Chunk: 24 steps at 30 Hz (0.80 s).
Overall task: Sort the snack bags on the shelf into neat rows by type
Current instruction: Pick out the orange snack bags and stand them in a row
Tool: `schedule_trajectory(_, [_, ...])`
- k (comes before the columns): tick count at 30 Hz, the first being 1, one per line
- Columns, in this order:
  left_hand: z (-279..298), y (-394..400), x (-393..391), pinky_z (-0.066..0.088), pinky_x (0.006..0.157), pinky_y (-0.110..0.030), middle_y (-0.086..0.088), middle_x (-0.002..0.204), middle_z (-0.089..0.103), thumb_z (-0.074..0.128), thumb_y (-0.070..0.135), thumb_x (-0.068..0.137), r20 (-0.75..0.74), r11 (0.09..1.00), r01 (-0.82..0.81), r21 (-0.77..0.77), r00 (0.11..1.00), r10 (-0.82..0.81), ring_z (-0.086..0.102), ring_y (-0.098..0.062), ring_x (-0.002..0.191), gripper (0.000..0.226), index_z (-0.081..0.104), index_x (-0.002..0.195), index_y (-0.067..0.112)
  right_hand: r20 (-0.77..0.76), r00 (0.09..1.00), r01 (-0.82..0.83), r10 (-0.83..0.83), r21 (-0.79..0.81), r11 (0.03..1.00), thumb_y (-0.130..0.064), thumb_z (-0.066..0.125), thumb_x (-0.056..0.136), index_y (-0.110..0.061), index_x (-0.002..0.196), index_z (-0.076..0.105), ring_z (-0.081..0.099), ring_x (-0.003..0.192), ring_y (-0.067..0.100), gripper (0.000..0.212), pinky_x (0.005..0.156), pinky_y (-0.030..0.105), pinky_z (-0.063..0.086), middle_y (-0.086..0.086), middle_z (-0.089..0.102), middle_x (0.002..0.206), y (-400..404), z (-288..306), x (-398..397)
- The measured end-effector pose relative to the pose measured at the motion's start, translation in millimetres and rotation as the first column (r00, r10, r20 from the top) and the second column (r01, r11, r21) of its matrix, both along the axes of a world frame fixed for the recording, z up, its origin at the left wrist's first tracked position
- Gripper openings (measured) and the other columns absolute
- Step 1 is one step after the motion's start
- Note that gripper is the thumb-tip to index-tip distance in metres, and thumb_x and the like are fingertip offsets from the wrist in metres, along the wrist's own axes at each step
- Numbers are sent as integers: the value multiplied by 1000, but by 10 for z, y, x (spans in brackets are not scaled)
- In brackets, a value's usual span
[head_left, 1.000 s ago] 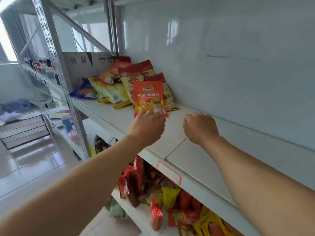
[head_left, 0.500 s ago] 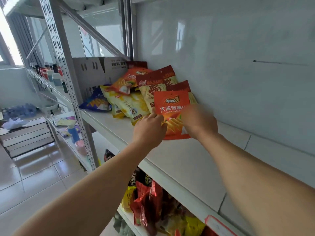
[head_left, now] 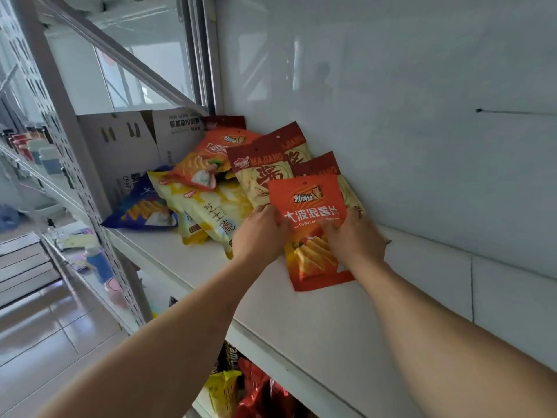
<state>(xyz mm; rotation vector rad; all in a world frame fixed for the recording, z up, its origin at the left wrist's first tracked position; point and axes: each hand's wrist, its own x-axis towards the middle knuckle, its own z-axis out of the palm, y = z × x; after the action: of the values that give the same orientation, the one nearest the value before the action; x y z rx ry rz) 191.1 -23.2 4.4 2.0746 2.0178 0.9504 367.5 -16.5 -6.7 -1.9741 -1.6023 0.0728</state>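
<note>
A person's left hand (head_left: 259, 233) and right hand (head_left: 355, 239) hold an orange snack bag (head_left: 310, 224) by its two side edges, fingers curled onto its face, as it leans against other packs at the back of the shelf (head_left: 331, 327), near the wall. The sorting looks barely begun: behind it, dark red bags (head_left: 262, 170) overlap, a second orange bag (head_left: 208, 164) lies tilted across yellow bags (head_left: 208, 209), and a blue bag (head_left: 144, 209) lies flat toward the shelf's left end, all in one loose heap and not yet in rows. The long right stretch of the shelf holds no bags. A cardboard box (head_left: 120, 146) stands at the left back corner; its contents cannot be seen. More packs crowd the lower shelf (head_left: 211, 399) below.
</note>
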Motion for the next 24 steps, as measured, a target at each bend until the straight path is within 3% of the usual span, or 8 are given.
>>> schedule_trajectory(5, [-56, 232, -160, 39, 58, -31, 3, 98, 56, 44, 42, 100, -18, 996, 92, 21, 996, -92, 57, -21, 86, 29, 58, 103, 17, -75, 990, 120, -119, 7, 993, -68, 61, 82, -14, 130, 48, 58, 116, 31, 74, 86, 43, 50, 8, 60, 128, 50, -56, -179])
schedule_trajectory(10, [-37, 390, -307, 40, 61, -33, 0, 100, 57, 45, 42, 99, 0, 968, 247, 32, 969, -247, 58, -23, 89, 30, 58, 101, 15, -277, 924, 269, -264, -21, 963, -61, 74, 75, -16, 132, 46, 63, 113, 30, 78, 85, 40, 48, 4, 63, 125, 7, 3, -362])
schedule_trajectory(13, [-49, 383, -420, 50, 71, -36, 0, 109, 60, 45, 41, 99, 24, 951, 310, 21, 950, -310, 60, -24, 97, 31, 61, 111, 18, -466, 839, 309, -282, -20, 951, -47, 81, 75, -14, 127, 51, 64, 109, 28, 69, 85, 36, 48, 3, 66, 122, -27, -39, -504])
schedule_trajectory(17, [-24, 334, -599, 48, 73, -34, 3, 120, 62, 45, 42, 99, 81, 933, 358, 34, 930, -359, 61, -24, 103, 33, 62, 120, 23, -631, 736, 298, -246, -23, 954, -33, 84, 77, -13, 112, 68, 69, 100, 27, 44, 89, 38, 54, 5, 72, 112, -106, -37, -688])
schedule_trajectory(21, [107, 335, -836, 50, 72, -34, 3, 117, 65, 45, 42, 99, 84, 941, 333, 64, 938, -338, 62, -23, 99, 33, 63, 120, 24, -736, 656, 215, -170, -34, 976, -30, 84, 77, -20, 88, 67, 70, 93, 26, 22, 88, 40, 56, 5, 74, 103, -199, 61, -888])
schedule_trajectory(24, [205, 332, -1022, 52, 75, -35, -1, 116, 68, 45, 41, 99, 88, 942, 328, 71, 939, -333, 63, -26, 100, 34, 63, 120, 21, -783, 609, 159, -123, -32, 987, -33, 84, 77, -23, 85, 69, 71, 89, 26, 20, 82, 40, 57, 3, 75, 96, -260, 102, -1051])
